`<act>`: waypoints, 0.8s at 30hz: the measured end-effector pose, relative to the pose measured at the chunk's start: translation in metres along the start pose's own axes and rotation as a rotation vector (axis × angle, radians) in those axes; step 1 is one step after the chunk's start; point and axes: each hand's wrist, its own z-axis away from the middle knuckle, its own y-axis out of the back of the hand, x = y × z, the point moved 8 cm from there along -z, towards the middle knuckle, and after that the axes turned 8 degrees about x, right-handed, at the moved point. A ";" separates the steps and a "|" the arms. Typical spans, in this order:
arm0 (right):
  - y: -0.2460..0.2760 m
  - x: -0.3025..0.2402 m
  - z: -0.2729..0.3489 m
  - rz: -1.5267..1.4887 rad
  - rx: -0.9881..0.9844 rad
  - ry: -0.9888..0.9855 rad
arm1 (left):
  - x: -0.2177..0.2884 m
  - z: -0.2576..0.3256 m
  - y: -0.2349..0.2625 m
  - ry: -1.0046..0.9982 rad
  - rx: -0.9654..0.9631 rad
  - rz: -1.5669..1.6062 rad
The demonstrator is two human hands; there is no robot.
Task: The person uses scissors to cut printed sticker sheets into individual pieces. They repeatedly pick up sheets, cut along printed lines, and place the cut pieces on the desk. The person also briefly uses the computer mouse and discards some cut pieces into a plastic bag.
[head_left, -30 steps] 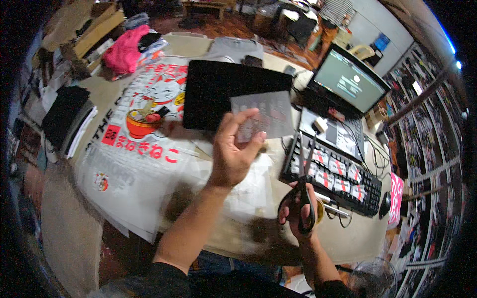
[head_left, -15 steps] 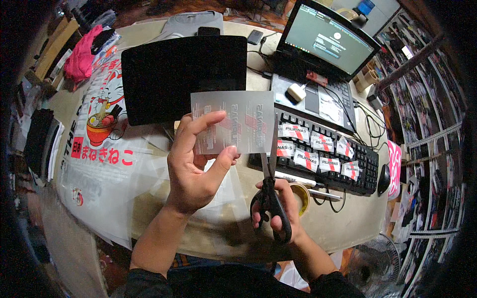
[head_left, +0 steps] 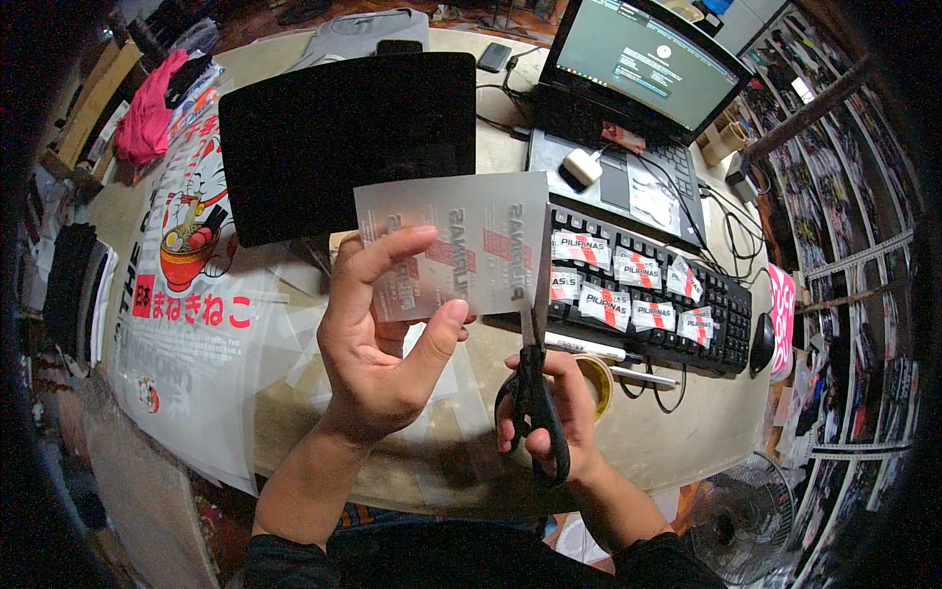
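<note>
Left hand (head_left: 378, 344): pinching the translucent printed sheet (head_left: 453, 240) between thumb and fingers, raising it over the table (head_left: 677, 432).
Right hand (head_left: 549, 412): gripping black-handled scissors (head_left: 535, 383) — blades pointing up, meeting the sheet's lower right edge.
Behind: keyboard (head_left: 653, 294) carrying small cut labels (head_left: 608, 304); black mat (head_left: 343, 128); open laptop (head_left: 638, 79).

Translucent printed film (head_left: 461, 236), black-handled scissors (head_left: 535, 402)

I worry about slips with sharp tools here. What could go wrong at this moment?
The scissors in the right hand are cutting up the translucent sheet near the left hand thumb, which might get nicked. The thin sheet could also flex, sending the cut crooked through its print.
</note>
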 end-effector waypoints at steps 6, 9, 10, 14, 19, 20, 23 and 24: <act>-0.001 0.000 0.000 0.004 0.009 -0.016 | 0.002 -0.001 0.001 -0.017 -0.018 -0.001; -0.001 -0.002 0.001 0.010 0.003 -0.004 | 0.000 -0.001 0.002 0.016 0.002 0.025; -0.001 -0.002 0.001 0.023 -0.007 0.007 | 0.000 -0.001 0.002 0.008 0.001 0.024; -0.001 -0.002 0.002 0.044 -0.029 0.023 | 0.001 -0.001 0.002 -0.019 -0.011 0.027; -0.002 -0.002 0.002 -0.002 -0.010 0.005 | 0.006 -0.002 0.002 -0.051 -0.018 0.017; -0.003 -0.003 0.002 -0.003 -0.011 0.008 | 0.006 -0.002 0.002 -0.045 -0.014 0.007; -0.005 -0.006 -0.001 0.055 0.065 0.056 | 0.005 -0.002 0.003 -0.032 -0.005 0.005; -0.005 -0.006 -0.001 0.073 0.060 0.063 | 0.005 -0.002 0.004 -0.030 -0.001 0.008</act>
